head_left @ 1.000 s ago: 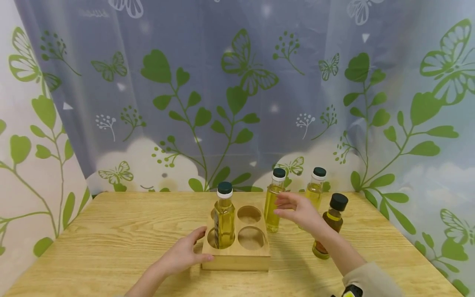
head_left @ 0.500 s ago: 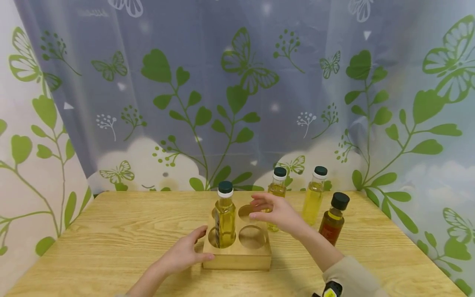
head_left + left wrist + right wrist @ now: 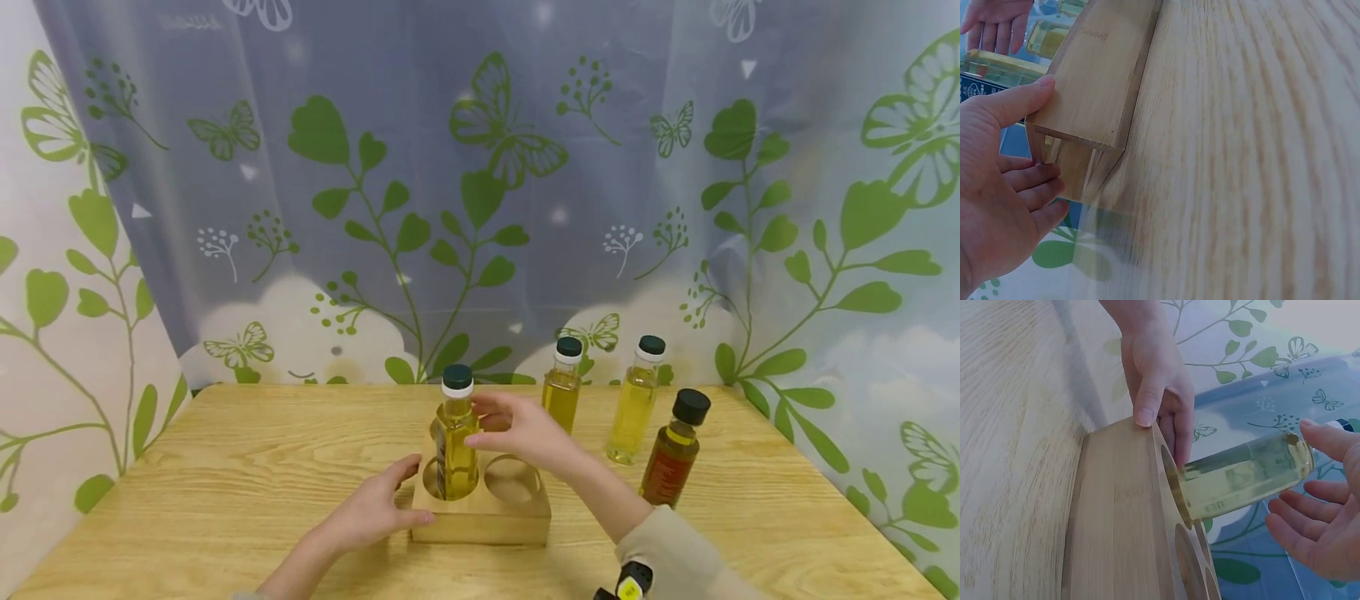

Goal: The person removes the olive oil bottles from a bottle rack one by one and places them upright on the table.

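Observation:
A wooden bottle holder (image 3: 480,527) with round holes stands on the table. In its front-left hole sits an upright bottle of yellow oil (image 3: 459,450) with a dark green cap. My left hand (image 3: 375,508) holds the holder's left side, the thumb on the front face and the fingers around the corner, as the left wrist view shows. My right hand (image 3: 521,429) is at the right of the bottle, over the holder's right half. In the right wrist view, the right thumb (image 3: 1329,439) lies at the bottle's shoulder, with the other fingers loosely bent beside it; contact is hard to tell.
Two more oil bottles with green caps stand behind and right of the holder, a nearer bottle (image 3: 561,396) and a farther bottle (image 3: 632,412). A darker bottle (image 3: 670,467) with a black cap and red label is at the right. A patterned curtain (image 3: 360,208) hangs behind the table.
My right hand has moved left, from beside the standing oil bottles, across the holder to the bottle in it. The left hand keeps its place on the holder.

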Motion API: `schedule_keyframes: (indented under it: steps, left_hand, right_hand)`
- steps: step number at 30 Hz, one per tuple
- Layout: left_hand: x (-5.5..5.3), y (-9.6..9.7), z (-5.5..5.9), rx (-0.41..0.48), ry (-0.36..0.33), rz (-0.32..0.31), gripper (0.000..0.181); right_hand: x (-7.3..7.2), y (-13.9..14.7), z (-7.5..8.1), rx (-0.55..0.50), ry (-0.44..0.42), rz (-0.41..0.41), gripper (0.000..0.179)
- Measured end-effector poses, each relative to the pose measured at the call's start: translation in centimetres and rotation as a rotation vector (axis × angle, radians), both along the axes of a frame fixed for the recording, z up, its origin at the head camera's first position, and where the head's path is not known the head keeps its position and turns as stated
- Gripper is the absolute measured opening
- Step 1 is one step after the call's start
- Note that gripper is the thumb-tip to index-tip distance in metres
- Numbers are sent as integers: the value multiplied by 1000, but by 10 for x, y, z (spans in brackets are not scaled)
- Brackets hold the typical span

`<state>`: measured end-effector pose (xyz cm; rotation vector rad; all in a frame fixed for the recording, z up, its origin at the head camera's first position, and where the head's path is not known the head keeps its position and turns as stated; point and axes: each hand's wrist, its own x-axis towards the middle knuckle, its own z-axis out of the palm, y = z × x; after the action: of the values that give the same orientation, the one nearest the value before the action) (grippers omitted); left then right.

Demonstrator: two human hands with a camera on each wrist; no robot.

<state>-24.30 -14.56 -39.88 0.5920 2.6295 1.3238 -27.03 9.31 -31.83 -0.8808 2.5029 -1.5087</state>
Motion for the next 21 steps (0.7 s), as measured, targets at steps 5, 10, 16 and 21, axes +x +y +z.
schedule_keyframes:
  steps: [5,10,16,21]
  left_hand:
    - [1,1,1,1,-3,4,87]
    - [1,1,1,1,1,3,88]
    - [2,1,0,11,-5,2,88]
    - [1,1,-1,20,-8,-1,88]
  right_hand:
    - [-2,-8,-3,9,26,-23,58]
    - [-6,-16,-7,45,77,-37,56]
    - [-9,-21,-12,83,73,-70,56]
    - [-7,-24,-12,136,133,-139,56]
